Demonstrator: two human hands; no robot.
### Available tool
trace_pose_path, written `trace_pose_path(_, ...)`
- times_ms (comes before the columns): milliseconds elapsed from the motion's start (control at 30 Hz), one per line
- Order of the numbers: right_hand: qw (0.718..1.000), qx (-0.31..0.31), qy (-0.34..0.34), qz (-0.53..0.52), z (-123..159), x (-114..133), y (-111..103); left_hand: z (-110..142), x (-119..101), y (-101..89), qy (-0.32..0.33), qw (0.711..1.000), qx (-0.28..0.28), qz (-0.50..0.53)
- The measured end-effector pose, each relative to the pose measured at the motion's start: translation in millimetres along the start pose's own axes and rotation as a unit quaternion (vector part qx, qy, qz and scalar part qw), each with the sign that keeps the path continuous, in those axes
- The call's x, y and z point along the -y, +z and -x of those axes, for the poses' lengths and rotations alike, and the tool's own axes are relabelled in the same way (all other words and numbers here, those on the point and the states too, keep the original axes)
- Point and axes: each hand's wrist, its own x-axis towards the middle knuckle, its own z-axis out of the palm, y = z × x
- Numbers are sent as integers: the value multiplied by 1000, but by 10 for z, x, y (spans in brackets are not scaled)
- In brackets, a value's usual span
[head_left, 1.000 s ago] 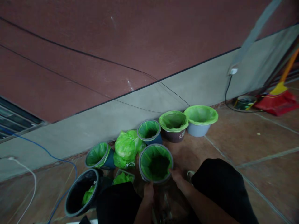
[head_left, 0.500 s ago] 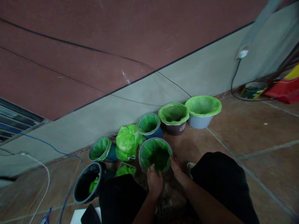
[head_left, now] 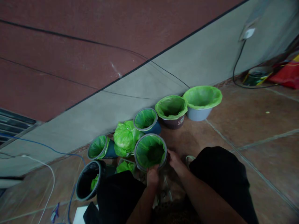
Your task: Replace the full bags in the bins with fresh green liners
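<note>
A trash bin with a grey rim and a green plastic liner stands between my knees, its mouth tipped a little toward me. My left hand grips the near edge of its rim, fingers partly hidden by the dim light. At the bin's right side my right hand is curled against the rim and outer wall. Just behind it stands a blue bin, also lined in green. A tied green bag sits close by on the left.
Along the wall stand a brown lined bin and a grey lined tub. To the left are a tilted blue bin and a black-lined bin. A blue cable and a white cable cross the floor.
My left hand has gone from reaching over the bin's mouth to holding its near rim. The right hand stays at the bin's right side. The view has shifted slightly.
</note>
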Motion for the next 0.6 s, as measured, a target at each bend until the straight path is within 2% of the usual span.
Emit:
trace_pose_path(133,996,31,56,-66,70,-1,39,15,133,-10,-19,1000,-3,6)
trace_pose_path(267,990,70,72,-96,143,-26,110,43,75,-87,-51,999,-17,7)
trace_pose_path(467,988,109,96,-57,295,-102,210,-29,-197,-251,-37,993,-86,66)
trace_pose_path(600,990,105,91,-14,330,-115,204,-56,-151,-289,-67,993,-83,45)
